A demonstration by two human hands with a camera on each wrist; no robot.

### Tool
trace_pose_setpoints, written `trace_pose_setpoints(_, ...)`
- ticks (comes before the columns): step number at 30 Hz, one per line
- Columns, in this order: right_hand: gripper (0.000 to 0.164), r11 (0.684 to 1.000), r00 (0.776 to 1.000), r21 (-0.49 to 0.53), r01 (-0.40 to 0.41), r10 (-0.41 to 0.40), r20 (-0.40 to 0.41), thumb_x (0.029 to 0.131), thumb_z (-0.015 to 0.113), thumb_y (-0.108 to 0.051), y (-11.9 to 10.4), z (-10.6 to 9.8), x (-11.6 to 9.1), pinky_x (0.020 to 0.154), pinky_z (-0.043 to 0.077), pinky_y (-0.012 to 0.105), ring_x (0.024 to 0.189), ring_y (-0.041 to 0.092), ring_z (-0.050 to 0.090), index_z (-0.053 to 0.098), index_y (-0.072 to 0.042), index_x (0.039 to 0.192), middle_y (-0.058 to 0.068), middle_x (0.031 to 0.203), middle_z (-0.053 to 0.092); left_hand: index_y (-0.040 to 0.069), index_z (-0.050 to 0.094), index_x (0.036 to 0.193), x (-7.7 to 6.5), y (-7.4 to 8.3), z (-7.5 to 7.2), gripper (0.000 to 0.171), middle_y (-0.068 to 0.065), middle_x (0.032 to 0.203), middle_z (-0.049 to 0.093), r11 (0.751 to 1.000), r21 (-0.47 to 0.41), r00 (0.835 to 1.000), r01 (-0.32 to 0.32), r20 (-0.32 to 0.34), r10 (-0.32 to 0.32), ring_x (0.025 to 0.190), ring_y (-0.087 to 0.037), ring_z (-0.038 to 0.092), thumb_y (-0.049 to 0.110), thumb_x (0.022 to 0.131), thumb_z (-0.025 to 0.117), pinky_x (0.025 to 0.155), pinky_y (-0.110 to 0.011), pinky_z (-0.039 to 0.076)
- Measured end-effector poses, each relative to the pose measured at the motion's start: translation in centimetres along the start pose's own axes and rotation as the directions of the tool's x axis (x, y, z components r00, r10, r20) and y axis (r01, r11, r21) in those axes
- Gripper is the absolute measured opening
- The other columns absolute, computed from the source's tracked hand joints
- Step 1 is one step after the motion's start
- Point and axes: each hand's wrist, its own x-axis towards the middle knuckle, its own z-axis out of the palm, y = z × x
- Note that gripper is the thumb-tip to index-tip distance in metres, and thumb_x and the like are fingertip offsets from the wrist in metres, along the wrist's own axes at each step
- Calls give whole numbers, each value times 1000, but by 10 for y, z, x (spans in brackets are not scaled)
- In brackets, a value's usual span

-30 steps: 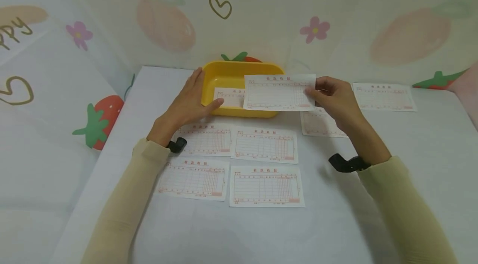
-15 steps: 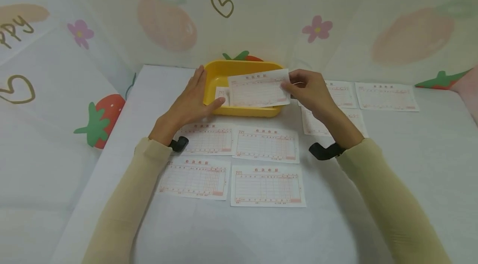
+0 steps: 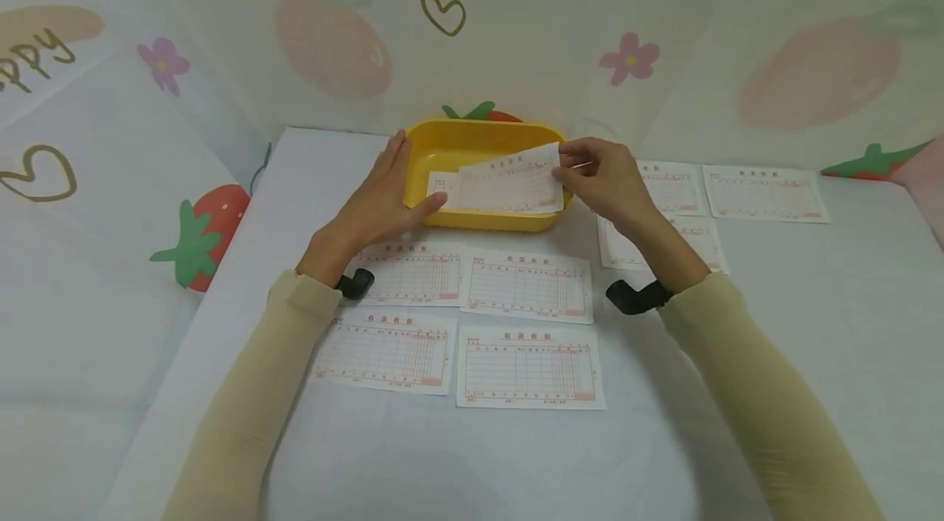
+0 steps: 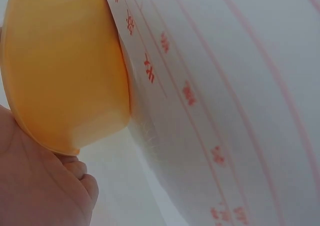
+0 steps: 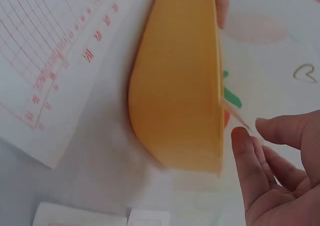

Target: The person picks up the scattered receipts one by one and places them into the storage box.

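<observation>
A yellow plastic tray [image 3: 479,220] stands at the back of the table with printed paper receipt slips inside. My left hand [image 3: 369,197] rests against its left end, fingers stretched along the side and thumb over the front rim. My right hand [image 3: 601,177] pinches the right edge of a receipt slip [image 3: 509,183], whose right end is raised and left end lies lower in the tray. Another slip [image 3: 442,185] shows beneath it. In the right wrist view, the pinched slip [image 5: 235,112] pokes above the rim between thumb and fingers [image 5: 240,136].
Several receipt slips lie in two rows in front of the tray, one slip [image 3: 531,367] nearest me. More slips, among them a far one [image 3: 767,193], lie to the right, partly behind my right forearm. A printed cloth wall [image 3: 516,29] rises directly behind the table.
My right hand has carried the receipt slip left and down into the tray, uncovering slips at the right. The left hand has stayed at the tray.
</observation>
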Motion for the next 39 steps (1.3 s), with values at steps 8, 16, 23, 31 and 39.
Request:
trace_pose_setpoints(8,49,996,994,70,-54,61,-96,104,66,-31,18,-23,-17,91,60,18,110,22,71,59,-11,149,13,133,66,10,-12,170,0,2,1,113,-7,180,-15,1000,4,1000,19,8,-19,169,-28,-4,73,97,47,138,-50,9)
trace_pose_setpoints(16,49,999,984,-19,-38,34,-175,107,61,-38,52,-44,-45,81,50,6,97,0,68,61,-10,147,14,134,67,8,-13,169,0,1,1,113,-10,180,-14,1000,5,1000,5,2,-5,169,-29,-4,73,98,46,138,-51,10)
trace_pose_setpoints(23,52,997,981,-80,-15,-1,-193,106,62,-41,76,-61,-67,95,46,10,109,-7,55,62,-6,144,15,140,67,7,-13,169,-1,0,1,113,-9,180,-16,1000,-5,1000,0,2,0,169,-29,-5,72,99,47,138,-50,9)
trace_pose_setpoints(31,55,996,984,-79,-46,32,-177,105,64,-42,95,-71,-80,92,43,0,113,-8,52,61,-4,145,16,145,64,8,-14,169,-1,0,1,113,-8,180,-17,1000,-5,1000,4,8,-4,169,-29,-5,73,98,46,138,-51,9)
trace_pose_setpoints(39,54,995,979,-94,-45,26,-201,105,64,-39,107,-71,-84,101,49,8,132,29,60,61,-3,145,18,148,63,10,-15,169,0,0,1,113,-6,179,-18,1000,3,1000,12,19,-12,169,-29,-6,75,98,45,138,-51,9)
